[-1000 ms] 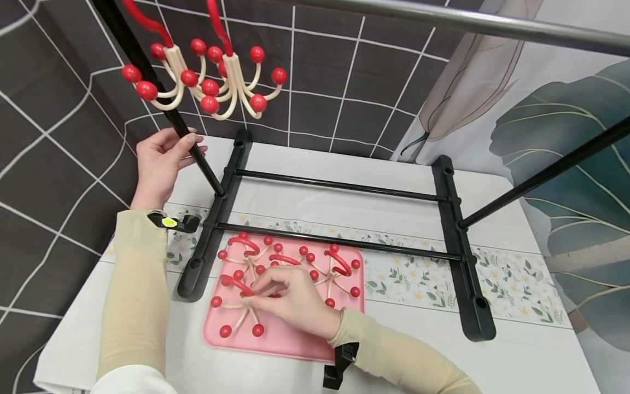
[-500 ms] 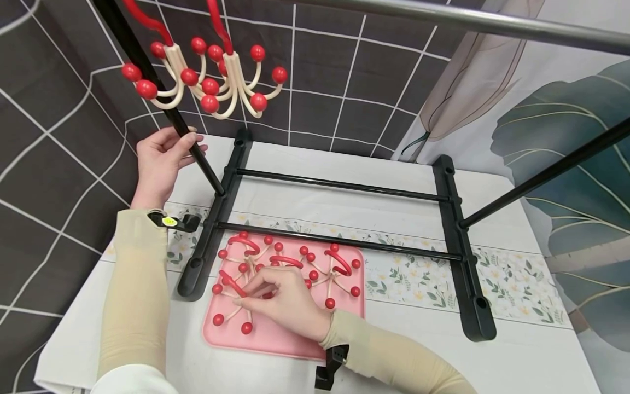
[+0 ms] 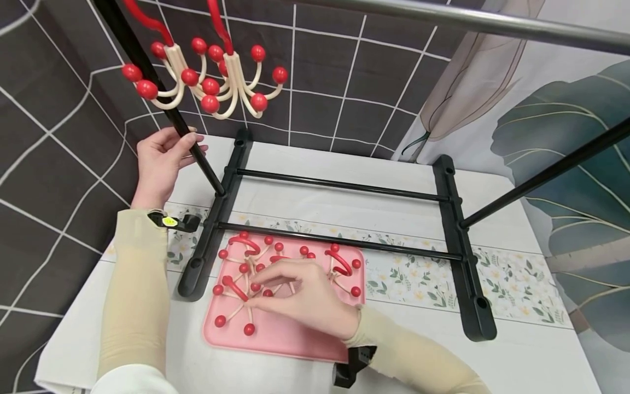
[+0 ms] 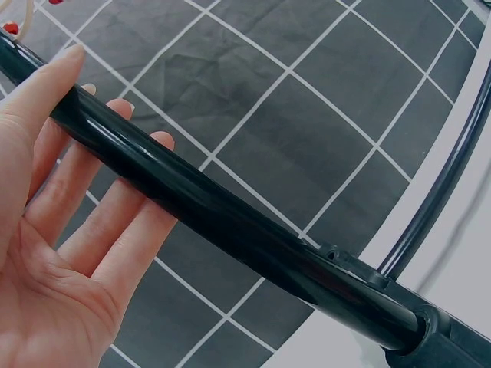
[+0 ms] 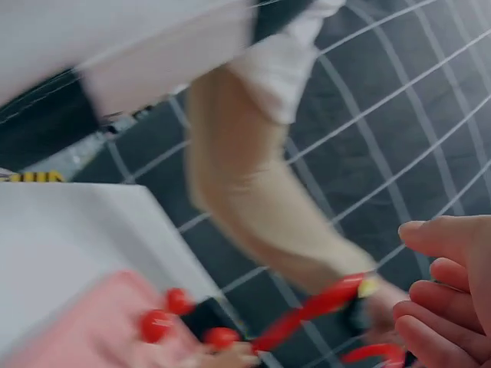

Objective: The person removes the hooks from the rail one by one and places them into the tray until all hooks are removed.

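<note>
My left hand (image 3: 159, 167) holds the slanting black pole (image 3: 206, 174) of a frame, its thumb in front and its fingers behind in the left wrist view. Over the pink tray (image 3: 275, 343) is my right hand (image 3: 315, 298), thumb and index finger spread close beside a red-hooked hanger (image 3: 236, 289) with cream arms tipped with red balls. In the right wrist view a gap shows between the fingers (image 5: 437, 238) and the red hook (image 5: 311, 309); nothing is pinched. Several similar hangers lie on the tray, partly hidden by that hand.
Two matching hangers hang at the upper left, one of them here (image 3: 236, 82). A grey metal bar (image 3: 443, 19) crosses above. The frame's black base bars (image 3: 339, 239) lie over the table, and another slanting pole (image 3: 541, 178) stands at the right.
The right hand held the hanger's red hook and shifted it left on the tray, then let go and drew slightly right. The left hand has stayed on the pole.
</note>
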A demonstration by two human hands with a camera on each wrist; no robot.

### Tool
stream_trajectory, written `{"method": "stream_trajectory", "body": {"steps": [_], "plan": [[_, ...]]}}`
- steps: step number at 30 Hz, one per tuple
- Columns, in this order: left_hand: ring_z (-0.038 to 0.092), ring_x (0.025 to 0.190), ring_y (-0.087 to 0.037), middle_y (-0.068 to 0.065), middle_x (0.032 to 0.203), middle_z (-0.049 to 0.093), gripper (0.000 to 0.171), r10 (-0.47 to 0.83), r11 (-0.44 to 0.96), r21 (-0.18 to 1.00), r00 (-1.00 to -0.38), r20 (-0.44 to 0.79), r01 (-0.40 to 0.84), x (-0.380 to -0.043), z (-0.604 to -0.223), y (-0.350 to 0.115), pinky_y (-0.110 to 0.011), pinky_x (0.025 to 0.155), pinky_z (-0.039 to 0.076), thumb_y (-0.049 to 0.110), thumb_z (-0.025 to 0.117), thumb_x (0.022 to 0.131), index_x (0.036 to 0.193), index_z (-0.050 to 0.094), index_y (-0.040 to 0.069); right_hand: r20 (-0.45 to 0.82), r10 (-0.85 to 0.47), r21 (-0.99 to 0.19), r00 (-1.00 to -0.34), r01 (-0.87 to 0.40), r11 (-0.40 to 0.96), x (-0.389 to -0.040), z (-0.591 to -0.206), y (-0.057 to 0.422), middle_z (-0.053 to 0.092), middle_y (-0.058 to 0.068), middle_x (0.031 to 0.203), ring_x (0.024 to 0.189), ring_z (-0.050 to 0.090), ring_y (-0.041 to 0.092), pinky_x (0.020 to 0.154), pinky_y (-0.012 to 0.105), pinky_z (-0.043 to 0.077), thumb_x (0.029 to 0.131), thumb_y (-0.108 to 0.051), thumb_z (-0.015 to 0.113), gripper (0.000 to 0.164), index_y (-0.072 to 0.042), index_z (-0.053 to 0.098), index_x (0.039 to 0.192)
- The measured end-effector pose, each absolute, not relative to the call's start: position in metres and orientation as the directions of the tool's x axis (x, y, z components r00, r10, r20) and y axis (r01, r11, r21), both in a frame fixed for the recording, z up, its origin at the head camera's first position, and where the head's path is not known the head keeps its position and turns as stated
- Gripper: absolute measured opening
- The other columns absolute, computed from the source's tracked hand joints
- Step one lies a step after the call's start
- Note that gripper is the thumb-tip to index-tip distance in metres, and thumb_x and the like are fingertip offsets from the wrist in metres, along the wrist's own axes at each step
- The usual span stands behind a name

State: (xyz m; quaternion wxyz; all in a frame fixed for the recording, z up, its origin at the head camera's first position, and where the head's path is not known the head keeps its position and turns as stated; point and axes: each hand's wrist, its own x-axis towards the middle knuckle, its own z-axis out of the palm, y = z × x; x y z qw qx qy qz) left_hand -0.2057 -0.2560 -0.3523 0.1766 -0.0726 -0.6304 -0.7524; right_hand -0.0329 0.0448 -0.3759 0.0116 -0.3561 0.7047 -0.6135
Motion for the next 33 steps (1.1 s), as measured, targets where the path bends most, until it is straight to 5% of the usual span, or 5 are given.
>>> {"method": "stream_trajectory", "body": {"steps": [10, 16, 26, 33], "plan": [[0.076, 0.081, -0.021, -0.013, 0.097, 0.074, 0.031, -0.173, -0.124, 0.922, -0.923, 0.345, 0.368, -0.206, -0.352, -0.255, -0.026, 0.079, 0.060, 0.004, 0.077, 0.091, 0.114, 0.068, -0.014, 0.586, -0.363, -0.779, -0.725, -0.627, -0.005, -0.077, -0.318, 0.094, 0.075, 0.005, 0.108, 0.100, 0.072, 0.026, 0.090, 0.041, 0.058, 0.074, 0.005, 0.088, 0.034, 0.001, 0.076, 0.106], [0.076, 0.081, -0.021, -0.014, 0.097, 0.074, 0.029, -0.173, -0.123, 0.921, -0.922, 0.347, 0.370, -0.207, -0.352, -0.255, -0.027, 0.079, 0.060, 0.005, 0.077, 0.091, 0.113, 0.070, -0.012, 0.693, -0.268, -0.690, -0.670, -0.723, 0.024, -0.116, -0.271, 0.107, 0.076, 0.010, 0.107, 0.096, 0.073, 0.032, 0.089, 0.044, 0.058, 0.074, 0.009, 0.087, 0.035, 0.006, 0.075, 0.106], [0.076, 0.082, -0.021, -0.013, 0.096, 0.075, 0.025, -0.175, -0.133, 0.923, -0.925, 0.336, 0.361, -0.206, -0.352, -0.255, -0.027, 0.078, 0.060, 0.003, 0.077, 0.091, 0.111, 0.071, -0.010, 0.755, -0.149, -0.649, -0.639, -0.760, -0.028, -0.159, -0.189, 0.066, 0.076, 0.010, 0.101, 0.094, 0.073, 0.021, 0.089, 0.038, 0.059, 0.078, 0.003, 0.087, 0.028, 0.006, 0.076, 0.103], [0.076, 0.082, -0.021, -0.013, 0.096, 0.075, 0.028, -0.173, -0.129, 0.925, -0.926, 0.334, 0.358, -0.207, -0.352, -0.255, -0.026, 0.077, 0.060, 0.003, 0.076, 0.091, 0.113, 0.069, -0.012, 0.678, -0.142, -0.720, -0.722, -0.690, 0.070, -0.184, -0.174, 0.019, 0.076, 0.005, 0.106, 0.096, 0.071, 0.006, 0.091, 0.021, 0.054, 0.077, -0.010, 0.092, 0.040, 0.002, 0.075, 0.111]]}}
